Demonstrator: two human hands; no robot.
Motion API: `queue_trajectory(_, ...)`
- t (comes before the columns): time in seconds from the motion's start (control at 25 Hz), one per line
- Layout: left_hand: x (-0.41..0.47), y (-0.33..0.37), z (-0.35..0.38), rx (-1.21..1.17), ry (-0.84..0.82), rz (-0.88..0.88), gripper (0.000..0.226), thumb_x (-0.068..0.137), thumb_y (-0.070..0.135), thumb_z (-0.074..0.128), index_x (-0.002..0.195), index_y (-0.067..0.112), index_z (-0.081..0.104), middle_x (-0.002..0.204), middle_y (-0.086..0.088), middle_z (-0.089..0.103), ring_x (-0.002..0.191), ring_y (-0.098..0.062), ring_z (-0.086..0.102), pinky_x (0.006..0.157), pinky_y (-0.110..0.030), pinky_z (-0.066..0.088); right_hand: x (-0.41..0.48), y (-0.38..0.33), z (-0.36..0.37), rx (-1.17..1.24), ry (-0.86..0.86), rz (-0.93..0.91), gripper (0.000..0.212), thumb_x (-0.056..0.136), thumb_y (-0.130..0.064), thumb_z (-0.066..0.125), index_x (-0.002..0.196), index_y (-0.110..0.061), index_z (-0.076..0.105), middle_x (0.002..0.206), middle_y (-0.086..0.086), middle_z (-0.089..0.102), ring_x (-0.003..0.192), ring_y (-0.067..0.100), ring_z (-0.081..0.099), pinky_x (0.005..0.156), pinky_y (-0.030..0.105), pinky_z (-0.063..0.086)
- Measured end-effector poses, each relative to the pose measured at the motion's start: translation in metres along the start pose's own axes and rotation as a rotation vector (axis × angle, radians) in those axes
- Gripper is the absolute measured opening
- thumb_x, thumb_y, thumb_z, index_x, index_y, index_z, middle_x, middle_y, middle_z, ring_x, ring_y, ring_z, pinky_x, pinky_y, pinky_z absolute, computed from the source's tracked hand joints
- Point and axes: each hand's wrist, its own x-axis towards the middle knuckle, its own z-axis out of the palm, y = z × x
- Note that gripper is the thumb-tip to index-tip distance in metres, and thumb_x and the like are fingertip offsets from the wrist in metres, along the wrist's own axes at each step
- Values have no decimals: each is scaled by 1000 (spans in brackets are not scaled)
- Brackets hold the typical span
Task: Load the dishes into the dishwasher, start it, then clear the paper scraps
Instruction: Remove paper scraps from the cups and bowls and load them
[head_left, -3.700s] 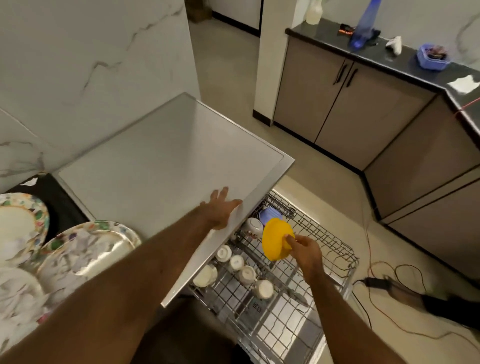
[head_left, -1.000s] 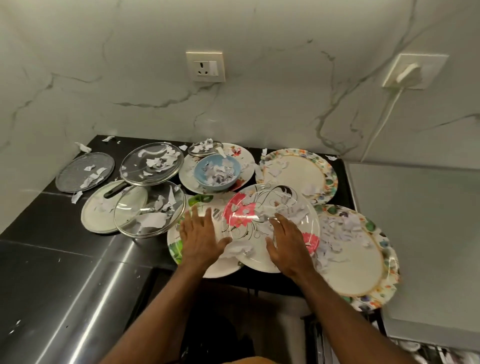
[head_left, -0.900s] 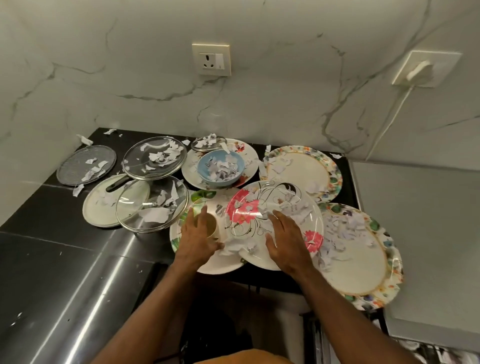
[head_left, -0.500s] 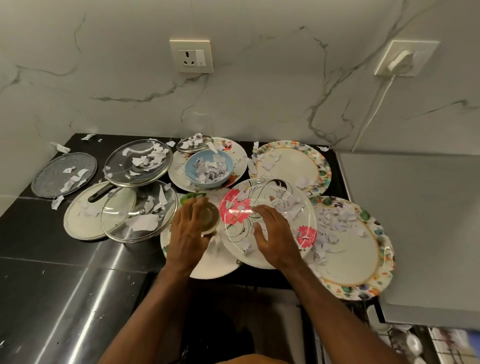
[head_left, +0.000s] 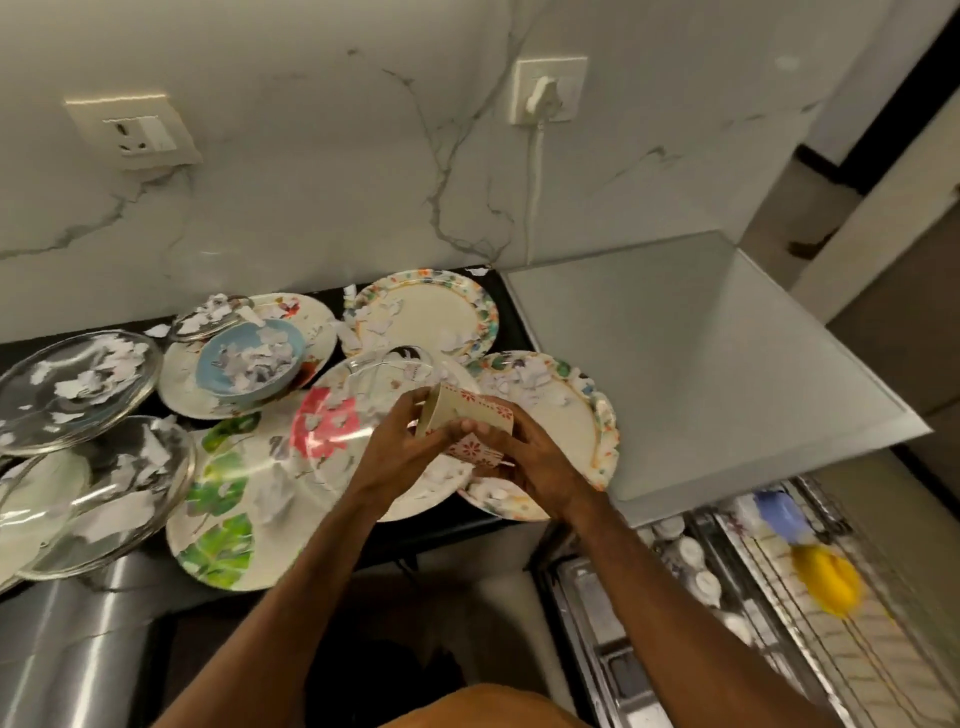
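Note:
Both of my hands hold a cream cup with a red flower pattern (head_left: 470, 415), tipped on its side above the plates. My left hand (head_left: 397, 449) grips its rim end and my right hand (head_left: 527, 462) grips its base end. Under them lie a pink-flower plate (head_left: 332, 431), a green-leaf plate (head_left: 223, 499) and a colourful-rimmed plate (head_left: 587, 415), all strewn with white paper scraps (head_left: 275, 493). A blue bowl (head_left: 249, 358) full of scraps stands on a plate behind. The dishwasher rack (head_left: 779, 613) is pulled out at the lower right.
Glass lids (head_left: 72, 384) with scraps lie at the left on the black counter. Another plate (head_left: 431, 312) sits by the wall. The grey dishwasher top (head_left: 701, 364) is at the right. In the rack are a yellow bowl (head_left: 826, 577), a blue item (head_left: 779, 514) and white cups (head_left: 696, 561).
My left hand took the cup off the leaf plate and lifted it to the right. My right hand left the flower plate and joined on the cup. The view swung right.

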Motion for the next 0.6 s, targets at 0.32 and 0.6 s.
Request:
queue_trajectory(0.32, -18, 18, 187, 165, -491, 34, 57, 84, 41, 84, 135, 25, 63, 120, 5, 74, 110, -16, 71, 99, -32, 56, -138, 28, -175, 244, 494, -49, 66, 81, -71, 70, 110, -11, 73, 90, 19, 66, 56, 20, 54, 43, 25, 39)
queue_trajectory(0.6, 5, 13, 294, 1043, -615, 296, 62, 104, 14, 54, 161, 18, 30, 168, -4, 26, 154, -23, 27, 122, -30, 17, -235, 110, -285, -45, 745, 73, 71, 76, -69, 80, 127, -24, 61, 120, 10, 72, 100, 26, 73, 64, 31, 61)
